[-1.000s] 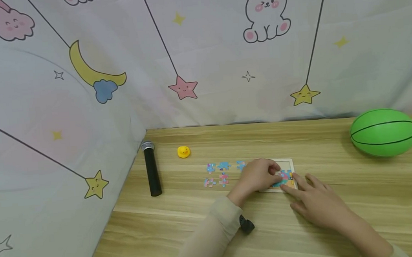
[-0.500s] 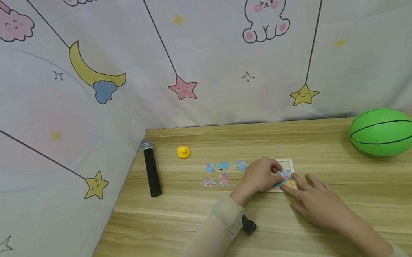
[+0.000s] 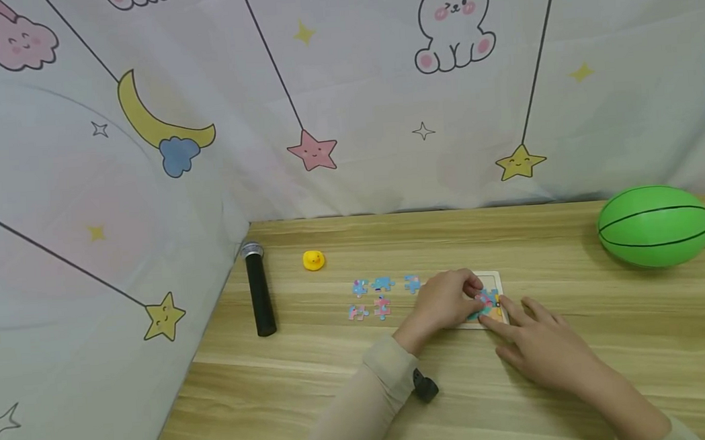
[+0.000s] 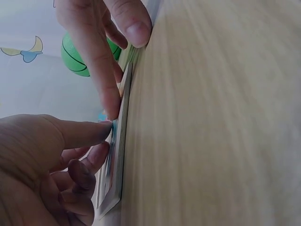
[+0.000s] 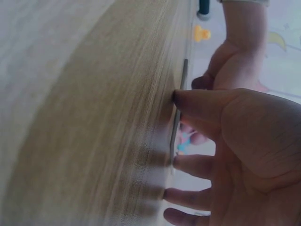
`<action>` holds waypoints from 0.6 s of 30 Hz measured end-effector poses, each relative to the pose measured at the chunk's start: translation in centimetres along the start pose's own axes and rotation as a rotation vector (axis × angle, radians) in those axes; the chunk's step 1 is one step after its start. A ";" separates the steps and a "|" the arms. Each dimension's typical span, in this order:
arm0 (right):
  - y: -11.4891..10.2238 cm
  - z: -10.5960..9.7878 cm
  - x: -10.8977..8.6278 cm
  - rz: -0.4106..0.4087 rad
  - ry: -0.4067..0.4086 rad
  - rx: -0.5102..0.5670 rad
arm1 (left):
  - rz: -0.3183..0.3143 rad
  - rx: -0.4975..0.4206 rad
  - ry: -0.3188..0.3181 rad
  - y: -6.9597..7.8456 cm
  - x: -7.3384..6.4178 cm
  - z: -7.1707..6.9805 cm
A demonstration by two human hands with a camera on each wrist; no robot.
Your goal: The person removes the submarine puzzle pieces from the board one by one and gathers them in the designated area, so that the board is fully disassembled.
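The shallow, white-rimmed rectangular puzzle tray (image 3: 501,282) lies right of centre in the head view, with colourful fitted jigsaw pieces (image 3: 488,299) inside. The left hand (image 3: 445,300) curls over it, thumb and fingers close together; whether they pinch a piece I cannot tell. The right hand (image 3: 544,343) spreads its fingers at the tray's lower right corner, gripping nothing. Five loose blue-and-pink cardboard-like pieces (image 3: 383,284) lie at centre, a small yellow duck (image 3: 314,261) further left.

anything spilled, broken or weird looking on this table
Nothing looks spilled or broken. The one mild oddity is the green ball at the far right of the table: it looks oval in the head view, perhaps just lens stretch. Loose jigsaw pieces lie left of the puzzle tray.
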State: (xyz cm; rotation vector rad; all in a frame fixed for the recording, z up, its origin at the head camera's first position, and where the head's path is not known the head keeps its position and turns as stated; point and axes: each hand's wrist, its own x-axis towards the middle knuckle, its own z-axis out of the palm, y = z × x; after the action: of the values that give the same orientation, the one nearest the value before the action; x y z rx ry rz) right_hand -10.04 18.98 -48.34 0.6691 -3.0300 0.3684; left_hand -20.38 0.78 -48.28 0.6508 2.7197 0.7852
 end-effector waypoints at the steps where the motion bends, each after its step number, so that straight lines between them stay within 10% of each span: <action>1: 0.0 0.0 0.0 0.000 -0.001 0.001 | 0.004 -0.007 0.001 0.0 0.0 0.0; 18: 0.1 0.1 0.0 0.009 -0.013 0.003 | 0.042 -0.142 0.025 -0.1 -0.3 -0.4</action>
State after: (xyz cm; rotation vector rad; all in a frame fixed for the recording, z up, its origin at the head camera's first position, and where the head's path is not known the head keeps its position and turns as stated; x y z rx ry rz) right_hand -10.09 19.06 -48.46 0.6614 -3.0460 0.3702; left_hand -20.29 0.37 -47.99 0.6727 2.6499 0.9924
